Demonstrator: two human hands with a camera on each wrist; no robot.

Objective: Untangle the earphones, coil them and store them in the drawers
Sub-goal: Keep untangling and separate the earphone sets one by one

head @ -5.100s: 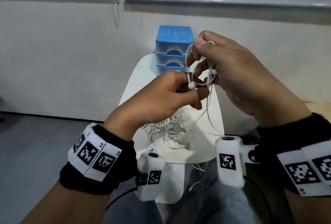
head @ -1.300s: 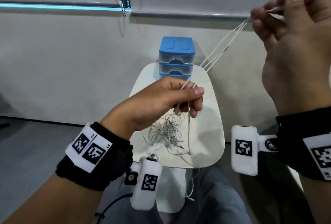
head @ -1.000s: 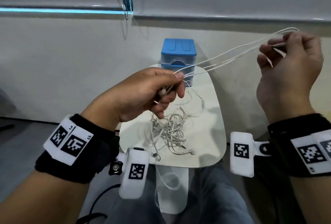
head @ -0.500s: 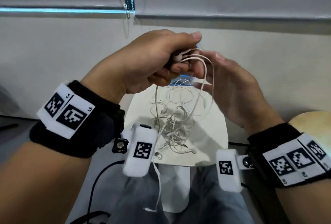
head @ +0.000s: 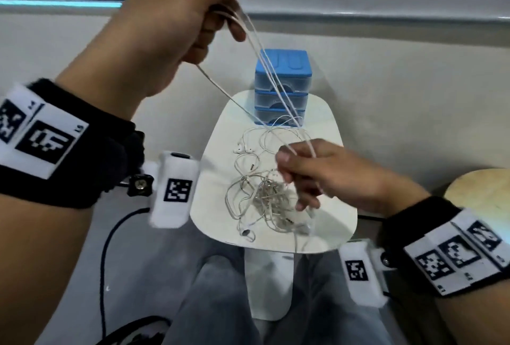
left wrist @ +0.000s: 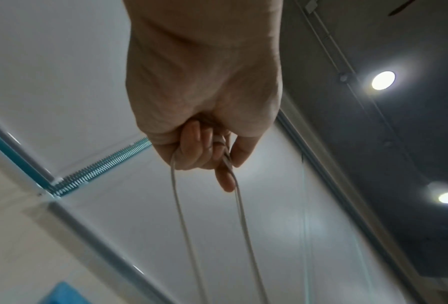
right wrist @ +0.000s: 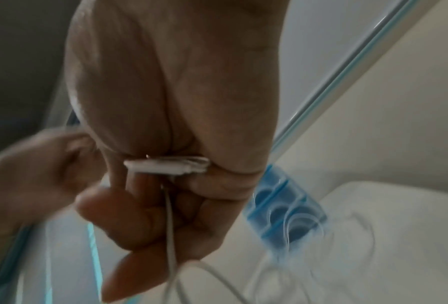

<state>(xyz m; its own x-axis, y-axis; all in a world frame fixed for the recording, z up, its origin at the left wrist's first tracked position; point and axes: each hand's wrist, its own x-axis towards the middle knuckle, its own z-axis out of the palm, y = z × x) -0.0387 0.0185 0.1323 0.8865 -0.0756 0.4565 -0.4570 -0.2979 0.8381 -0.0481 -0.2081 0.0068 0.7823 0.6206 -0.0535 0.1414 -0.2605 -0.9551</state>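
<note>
Head view. Left hand (head: 176,16): raised high at left, fingers curled, pinching several thin white strands of the earphone cable (head: 271,88). The strands run taut, down and to the right, to the right hand (head: 317,173), which is low over the tabletop (head: 331,206) with thumb and fingers closed on them. Tabletop: white, smooth, with rounded corners. On it, a tangle of earphones (head: 265,198), thin white cords in loose loops, with two earbuds lying apart at its far left. Drawers (head: 281,88): a small stack at the far edge, blue lid and frames, translucent fronts, partly crossed by the taut strands. Round wooden surface (head: 480,187): at right.

Left wrist view. Left hand (left wrist: 205,98): clenched on the cable (left wrist: 243,216), two smooth strands hanging from the fingers. Two ceiling lamps at right.

Right wrist view, blurred. Right hand (right wrist: 171,123): curled round a white cord (right wrist: 169,222); a white stem-shaped piece lies across the palm. Drawers (right wrist: 282,211): blue, at right.
</note>
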